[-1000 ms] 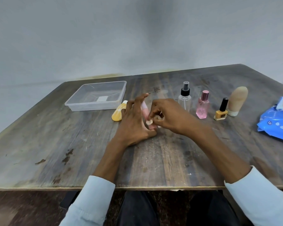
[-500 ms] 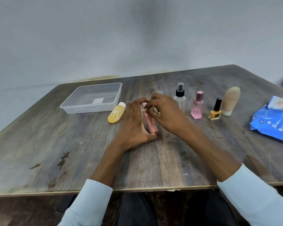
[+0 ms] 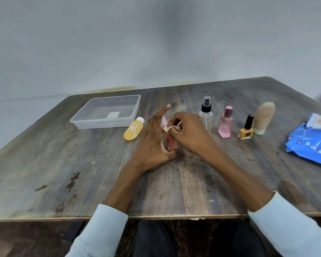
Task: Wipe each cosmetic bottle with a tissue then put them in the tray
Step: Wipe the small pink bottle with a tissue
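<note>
At the middle of the wooden table (image 3: 82,164), the left hand (image 3: 152,143) holds a slim pink tube (image 3: 171,143) upright, its lower end near the thumb and its pale cap behind the fingers, with the forefinger stretched out straight toward the far edge. The right hand (image 3: 188,134) has its fingers curled and pinches a small crumpled tissue (image 3: 168,128) against the upper part of the tube. To the left, a clear plastic tray (image 3: 78,121) sits with a white label on its floor, and a yellow bottle (image 3: 133,131) lies on its side just in front of the tray's near right corner. To the right of the hands stand a clear spray bottle (image 3: 206,115), a pink perfume bottle (image 3: 225,124), a yellow nail polish (image 3: 246,130) with a black cap and a beige bottle (image 3: 263,117), in a row. A blue wipes pack (image 3: 311,145) lies at the right edge.
</note>
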